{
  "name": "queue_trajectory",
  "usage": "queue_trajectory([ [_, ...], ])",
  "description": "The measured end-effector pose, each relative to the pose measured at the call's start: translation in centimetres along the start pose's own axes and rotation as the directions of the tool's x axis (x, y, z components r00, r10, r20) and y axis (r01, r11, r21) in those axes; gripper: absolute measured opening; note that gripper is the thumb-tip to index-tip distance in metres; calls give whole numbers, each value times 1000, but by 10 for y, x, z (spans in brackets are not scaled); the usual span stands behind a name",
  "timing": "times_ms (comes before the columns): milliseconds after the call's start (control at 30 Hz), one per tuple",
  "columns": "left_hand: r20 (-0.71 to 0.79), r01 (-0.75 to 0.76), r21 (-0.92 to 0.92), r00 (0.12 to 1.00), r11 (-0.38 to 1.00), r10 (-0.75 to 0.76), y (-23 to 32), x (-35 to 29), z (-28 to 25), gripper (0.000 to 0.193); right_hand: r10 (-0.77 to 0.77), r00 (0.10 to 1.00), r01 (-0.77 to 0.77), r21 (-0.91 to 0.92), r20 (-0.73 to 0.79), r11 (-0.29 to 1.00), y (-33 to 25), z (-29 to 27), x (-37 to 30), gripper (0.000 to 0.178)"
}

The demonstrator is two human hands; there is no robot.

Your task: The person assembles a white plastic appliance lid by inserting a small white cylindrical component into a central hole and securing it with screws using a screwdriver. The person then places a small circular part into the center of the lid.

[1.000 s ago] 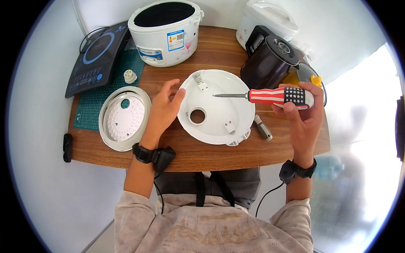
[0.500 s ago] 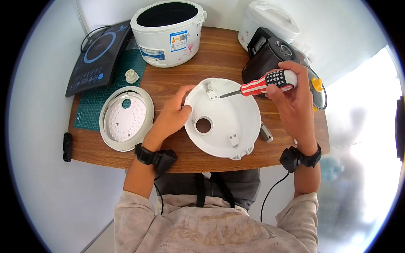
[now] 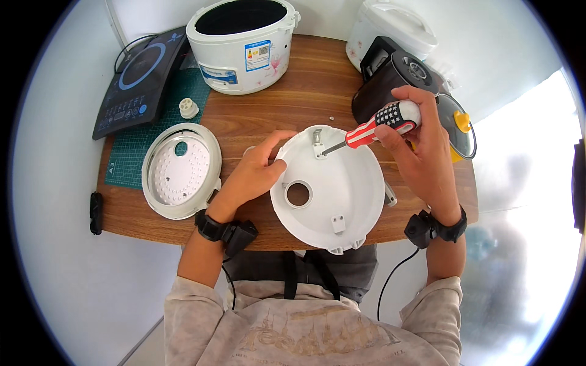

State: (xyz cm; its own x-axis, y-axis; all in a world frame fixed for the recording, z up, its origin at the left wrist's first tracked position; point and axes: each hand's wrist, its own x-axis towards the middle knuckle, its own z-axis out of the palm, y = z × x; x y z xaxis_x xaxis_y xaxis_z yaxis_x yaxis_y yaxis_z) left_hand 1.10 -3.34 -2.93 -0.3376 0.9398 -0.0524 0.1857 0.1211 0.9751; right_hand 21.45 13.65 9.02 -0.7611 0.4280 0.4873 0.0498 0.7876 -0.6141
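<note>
A round white plastic rice cooker lid shell (image 3: 342,189) lies with its hollow side up, its near rim reaching past the table's front edge. My left hand (image 3: 259,171) grips its left rim, thumb on the inside and fingers outside. In my right hand (image 3: 424,149) is a screwdriver (image 3: 381,125) with a red, white and black star-patterned handle. Its shaft points down to the left, and the tip meets the small white bracket (image 3: 319,148) near the shell's far rim. A round hole with a raised collar (image 3: 299,194) is in the shell's left part.
Left of the shell lies a round inner lid plate (image 3: 183,171), partly on a green cutting mat (image 3: 128,158). A small white cap (image 3: 188,108) and a black induction cooktop (image 3: 140,82) are beyond. Behind stand a white rice cooker body (image 3: 241,49), another white cooker (image 3: 390,27) and a dark jug-like appliance (image 3: 390,82).
The lid shell has shifted toward me and slightly right, with my left hand still on its rim. The screwdriver tip has moved slightly nearer me, staying at the bracket.
</note>
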Motion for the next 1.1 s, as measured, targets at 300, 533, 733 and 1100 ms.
queue_trajectory([
  [300, -52, -84, 14, 995, 996, 85, -6, 0, 3, 57, -3, 1000, 3, 28, 11, 1000, -2, 1, 1, 44],
  [533, 7, -22, -24, 1000, 999, 22, 4, -2, 2, 56, 14, 999, -17, 50, 44, 999, -7, 4, 3, 43],
  [733, 2, -46, -46, 999, 998, 46, 2, -1, 3, 56, -172, 984, 174, -65, 48, 983, -10, 6, 9, 41],
  [1100, 50, -20, -73, 998, 997, 23, -14, 3, 7, 56, -29, 991, 38, -64, 129, 997, -17, -5, 32, 27],
])
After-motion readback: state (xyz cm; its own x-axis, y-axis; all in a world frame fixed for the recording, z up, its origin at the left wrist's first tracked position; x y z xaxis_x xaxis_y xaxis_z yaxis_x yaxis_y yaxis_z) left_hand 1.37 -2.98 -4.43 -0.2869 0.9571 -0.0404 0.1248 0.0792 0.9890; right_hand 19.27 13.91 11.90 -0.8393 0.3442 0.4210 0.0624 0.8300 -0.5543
